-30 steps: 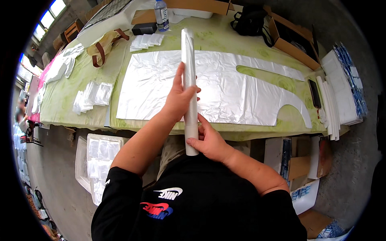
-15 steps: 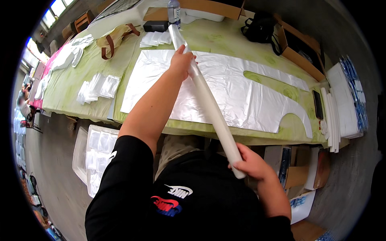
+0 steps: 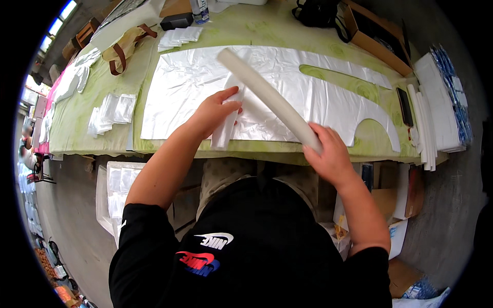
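Observation:
A flat white plastic apron with curved cut-outs at its right end is spread over the green-patterned table cover. My right hand is wrapped round the near right end of a long pale tube, which slants above the apron with its far left end free. My left hand is closed on a narrow folded strip of white plastic film, held over the apron's front part. The strip hangs toward the table's front edge, and its upper end lies near the tube.
Small clear packets lie to the left, with more behind. A black phone and white rolls are at the right, beside stacked white packages. An open cardboard box and black bag stand at the back.
The tube has tilted farther left and moved up over the table with my right hand. My left hand has come off the tube's far part and moved nearer, now holding the film strip.

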The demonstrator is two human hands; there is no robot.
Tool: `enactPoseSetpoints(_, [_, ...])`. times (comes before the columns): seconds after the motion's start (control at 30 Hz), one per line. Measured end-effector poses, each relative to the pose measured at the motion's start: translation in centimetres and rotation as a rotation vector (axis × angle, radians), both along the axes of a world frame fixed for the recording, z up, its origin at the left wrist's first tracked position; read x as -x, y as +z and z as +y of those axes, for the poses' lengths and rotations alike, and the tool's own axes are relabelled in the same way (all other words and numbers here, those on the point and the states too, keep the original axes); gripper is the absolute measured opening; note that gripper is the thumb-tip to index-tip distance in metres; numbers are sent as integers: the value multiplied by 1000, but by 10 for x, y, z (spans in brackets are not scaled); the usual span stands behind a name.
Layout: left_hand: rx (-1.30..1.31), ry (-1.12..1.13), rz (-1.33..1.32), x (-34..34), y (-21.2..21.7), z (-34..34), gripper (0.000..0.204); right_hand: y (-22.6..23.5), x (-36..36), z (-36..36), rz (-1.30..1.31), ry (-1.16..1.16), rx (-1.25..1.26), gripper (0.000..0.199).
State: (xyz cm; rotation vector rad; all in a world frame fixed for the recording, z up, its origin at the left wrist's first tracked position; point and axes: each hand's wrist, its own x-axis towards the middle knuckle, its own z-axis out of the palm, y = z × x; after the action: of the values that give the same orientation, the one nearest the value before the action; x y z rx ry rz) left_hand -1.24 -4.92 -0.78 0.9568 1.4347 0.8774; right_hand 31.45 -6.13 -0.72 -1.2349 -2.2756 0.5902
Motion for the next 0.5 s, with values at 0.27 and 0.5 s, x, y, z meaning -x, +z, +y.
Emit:
enactPoseSetpoints(0.27, [150,-132,-199,5,-16,-59,44,-12,19,49,-227,72,-143,46])
enactPoseSetpoints(0.5, [249,-108,-468,-7,-17,-95,42,-22,11,64,-348,-93,-351,61])
